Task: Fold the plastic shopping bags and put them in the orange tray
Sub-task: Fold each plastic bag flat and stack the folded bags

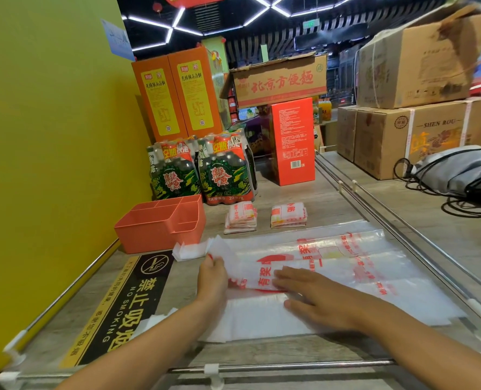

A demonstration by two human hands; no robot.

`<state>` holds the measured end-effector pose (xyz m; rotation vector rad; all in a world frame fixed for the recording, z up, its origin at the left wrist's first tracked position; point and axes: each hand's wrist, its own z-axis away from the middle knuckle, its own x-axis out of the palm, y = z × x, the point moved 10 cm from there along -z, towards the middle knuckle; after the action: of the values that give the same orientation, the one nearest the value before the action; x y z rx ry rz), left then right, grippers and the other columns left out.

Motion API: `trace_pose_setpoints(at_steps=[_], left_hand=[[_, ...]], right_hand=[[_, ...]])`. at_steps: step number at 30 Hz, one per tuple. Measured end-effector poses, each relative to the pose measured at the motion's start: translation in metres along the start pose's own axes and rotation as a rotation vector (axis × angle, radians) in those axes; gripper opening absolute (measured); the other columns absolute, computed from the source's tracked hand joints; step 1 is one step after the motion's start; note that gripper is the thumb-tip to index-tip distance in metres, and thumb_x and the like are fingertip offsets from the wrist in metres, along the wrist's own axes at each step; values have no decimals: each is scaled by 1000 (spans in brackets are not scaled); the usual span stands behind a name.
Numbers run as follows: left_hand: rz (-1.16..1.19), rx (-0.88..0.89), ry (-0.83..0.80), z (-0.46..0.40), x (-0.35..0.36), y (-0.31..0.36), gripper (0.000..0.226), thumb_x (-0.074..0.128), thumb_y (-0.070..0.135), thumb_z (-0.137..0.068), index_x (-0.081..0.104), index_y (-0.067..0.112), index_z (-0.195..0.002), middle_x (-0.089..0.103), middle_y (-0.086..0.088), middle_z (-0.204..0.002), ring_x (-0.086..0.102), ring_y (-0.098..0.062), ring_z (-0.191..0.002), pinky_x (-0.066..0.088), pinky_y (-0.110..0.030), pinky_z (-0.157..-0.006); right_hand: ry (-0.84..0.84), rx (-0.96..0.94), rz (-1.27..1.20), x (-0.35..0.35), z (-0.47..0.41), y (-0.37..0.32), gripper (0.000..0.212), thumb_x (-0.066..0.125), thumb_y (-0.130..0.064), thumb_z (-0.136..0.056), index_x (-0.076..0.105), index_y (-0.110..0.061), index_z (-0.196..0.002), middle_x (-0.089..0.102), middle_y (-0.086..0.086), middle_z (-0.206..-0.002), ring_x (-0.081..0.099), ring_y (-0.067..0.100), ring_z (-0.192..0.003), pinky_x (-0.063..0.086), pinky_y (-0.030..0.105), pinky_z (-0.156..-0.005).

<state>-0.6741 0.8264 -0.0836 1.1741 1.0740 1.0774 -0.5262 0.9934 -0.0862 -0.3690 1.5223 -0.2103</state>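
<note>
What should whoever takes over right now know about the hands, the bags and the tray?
Left hand pinches the left end of the plastic bag being folded. Right hand lies flat on it, fingers straight.
The bag lies spread on the counter, partly folded lengthwise.
Two folded bag stacks sit beside the orange tray, not in it.
Tray compartments look empty.
Left: finish this fold, then move all the bags into the tray.

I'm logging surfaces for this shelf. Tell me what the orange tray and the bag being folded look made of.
Orange tray: looks like rigid moulded plastic, matte, with thin even walls and dividers. Bag being folded: thin translucent plastic film, slightly glossy, printed red; the shelf shows through it and it creases under the left hand and right hand.
</note>
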Motion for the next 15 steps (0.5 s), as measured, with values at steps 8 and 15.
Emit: trace_pose_setpoints(at_steps=[8,15], left_hand=[[-569,464,-475,32,59,31,52,36,12,-108,28,33,-155,44,3,-153,48,-12,-137,46,-27,-108],[-974,690,-684,49,87,6,49,32,17,-109,24,22,-158,21,3,-165,11,-10,-154,0,-19,-123]], right_hand=[[-28,-9,-23,3,-2,-3,55,33,-58,-103,27,-42,-156,15,-23,-164,10,1,-152,12,37,-126],[-5,-10,-65,-8,1,-9,49,45,-45,-104,40,-36,-152,32,-19,-160,33,5,-144,25,31,-122]])
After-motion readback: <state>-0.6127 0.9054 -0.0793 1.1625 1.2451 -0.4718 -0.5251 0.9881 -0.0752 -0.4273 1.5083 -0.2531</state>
